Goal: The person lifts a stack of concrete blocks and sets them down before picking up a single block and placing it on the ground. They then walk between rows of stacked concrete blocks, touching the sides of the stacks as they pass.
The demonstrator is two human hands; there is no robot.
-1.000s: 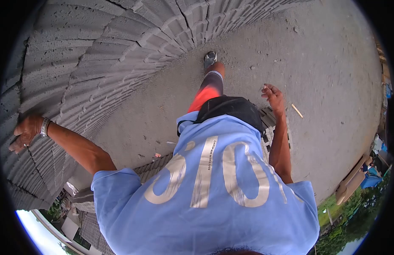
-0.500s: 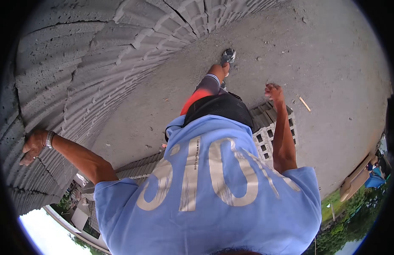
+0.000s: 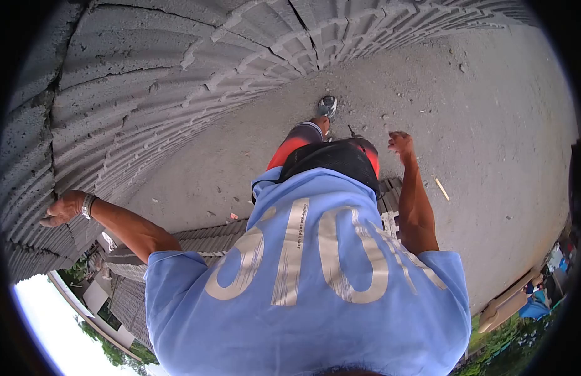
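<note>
My left hand (image 3: 63, 208) is stretched out at the left, in front of the tall stack of grey ribbed blocks (image 3: 134, 94). Its fingers are extended and hold nothing; whether the fingertips touch the blocks I cannot tell. A pale band circles that wrist. On the other side, my right hand (image 3: 400, 143) hangs over the grey ground, its fingers loosely curled with nothing visible in them. Between the arms are my blue shirt (image 3: 303, 332), a black cloth at the waist and one shoe (image 3: 327, 106).
Hollow blocks (image 3: 390, 194) lie low beside my right forearm, and another row of blocks (image 3: 209, 235) is near my left elbow. A thin pale stick (image 3: 441, 188) rests on the ground (image 3: 491, 125). Plants, a brown bench-like object and a blue item are at the lower right.
The block stack and ground have shifted in view. My left hand has come slightly inward, its fingers closer together. My legs have changed position, and the hollow blocks are now more hidden behind my body.
</note>
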